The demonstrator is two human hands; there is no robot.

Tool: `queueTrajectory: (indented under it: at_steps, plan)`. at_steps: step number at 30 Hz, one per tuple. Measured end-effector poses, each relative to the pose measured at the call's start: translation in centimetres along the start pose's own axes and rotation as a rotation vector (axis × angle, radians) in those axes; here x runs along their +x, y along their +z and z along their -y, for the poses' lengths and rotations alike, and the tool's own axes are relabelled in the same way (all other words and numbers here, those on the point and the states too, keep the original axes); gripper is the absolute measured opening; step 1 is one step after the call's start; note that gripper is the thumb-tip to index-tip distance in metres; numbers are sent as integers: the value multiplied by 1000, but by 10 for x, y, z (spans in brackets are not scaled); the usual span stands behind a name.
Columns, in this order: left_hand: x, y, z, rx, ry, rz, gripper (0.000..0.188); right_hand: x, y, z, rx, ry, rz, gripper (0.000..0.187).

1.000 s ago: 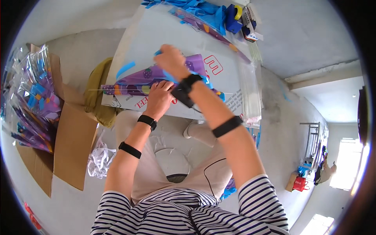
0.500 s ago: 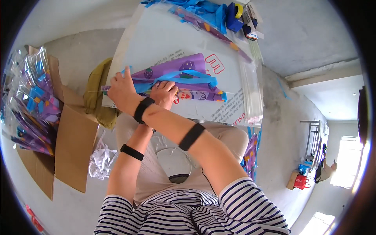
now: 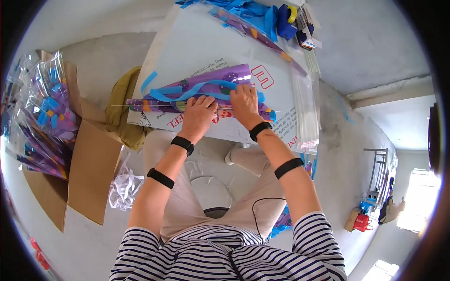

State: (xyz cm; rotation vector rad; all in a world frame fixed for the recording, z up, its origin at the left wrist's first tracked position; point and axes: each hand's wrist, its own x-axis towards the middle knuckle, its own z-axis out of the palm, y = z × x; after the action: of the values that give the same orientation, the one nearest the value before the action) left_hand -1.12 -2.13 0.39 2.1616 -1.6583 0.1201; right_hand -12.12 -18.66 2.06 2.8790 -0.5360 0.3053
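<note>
A folded purple printed sheet [image 3: 213, 77], kite-like with blue ribbon [image 3: 173, 96] lying along it, rests on the board before me. A thin pale rod [image 3: 119, 105] runs along its near edge and sticks out past the left end. My left hand [image 3: 199, 114] is closed over the near edge at the middle, its fingers curled on the roll. Farther right, my right hand [image 3: 245, 103] grips the same roll with bent fingers, over the ribbon. The palms hide part of the near edge. A loose ribbon end [image 3: 148, 81] lies at the far left.
Clear plastic sleeves [image 3: 304, 103] lie along the board's right side. At the back are blue strips [image 3: 248, 16] and a blue tape dispenser [image 3: 286, 23]. A cardboard box [image 3: 91, 173] with wrapped purple pieces [image 3: 56, 117] stands left, beside white strips [image 3: 125, 187] and an olive cloth [image 3: 124, 110].
My right hand has moved from the roll's left end to its right part, so my arms no longer cross. The left hand stays near the middle. The blue ribbon now lies further left.
</note>
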Motion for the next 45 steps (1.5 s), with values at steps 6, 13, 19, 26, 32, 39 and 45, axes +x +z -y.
queueTrajectory:
  at_steps: [6, 13, 19, 26, 32, 39, 45]
  plan:
    - [-1, -2, -2, 25, 10, -32, 28, 32, 1, 37, 211, 113, -50, 19]
    - [-2, -3, -1, 24, 10, -103, 23, 55, -3, 61, 338, 281, 139, 14]
    - [4, 1, 2, 82, 77, -78, 23, 51, 5, 46, 605, 312, 190, 20]
    - [1, 1, 5, 147, 119, -103, 35, 52, -4, 52, 837, 326, 226, 26]
    - [1, -4, -6, 81, 59, -18, 22, 74, 2, 61, 733, 269, 344, 21]
    - [-6, 4, 5, 143, 95, 52, 19, 88, -10, 85, 670, 264, 387, 26]
    - [-6, 24, 15, -262, -53, 12, 33, 84, -27, 98, 533, 198, 473, 33]
